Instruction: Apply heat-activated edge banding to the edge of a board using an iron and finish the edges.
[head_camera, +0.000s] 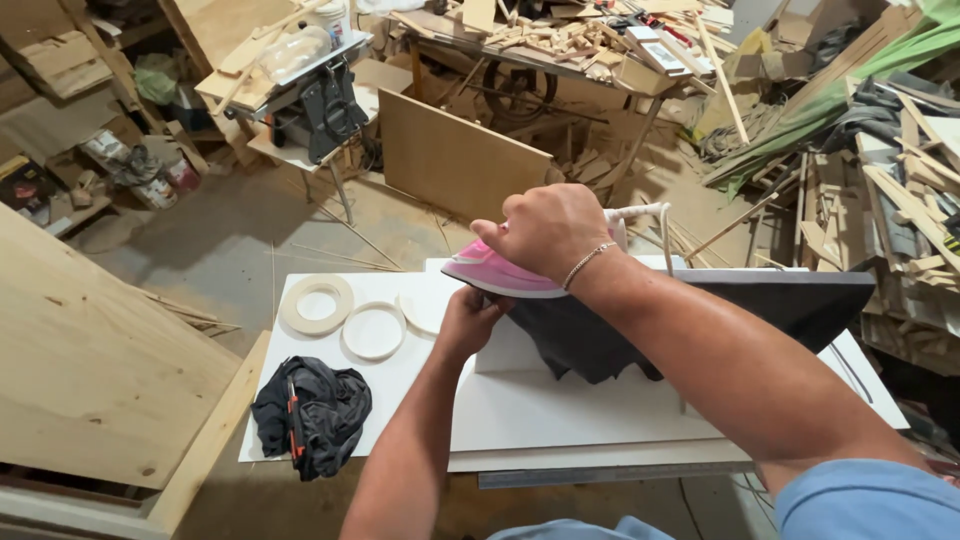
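Observation:
My right hand (545, 232) grips the handle of a pink and white clothes iron (490, 272) held over the edge of a white panel (560, 400). A dark cloth (590, 335) hangs beneath the iron over that edge. My left hand (468, 320) reaches under the iron's tip and pinches the dark cloth there. The iron's white cord (655, 215) loops up behind my right hand. A dark panel (800, 295) lies to the right, partly under my right forearm.
Two rolls of white edge tape (317, 304) (373, 331) lie on the white board's left side, next to a crumpled black rag with an orange-handled tool (312, 412). A plywood sheet (90, 370) stands left. Scrap wood piles (880, 200) and a cluttered workbench (560, 45) surround the area.

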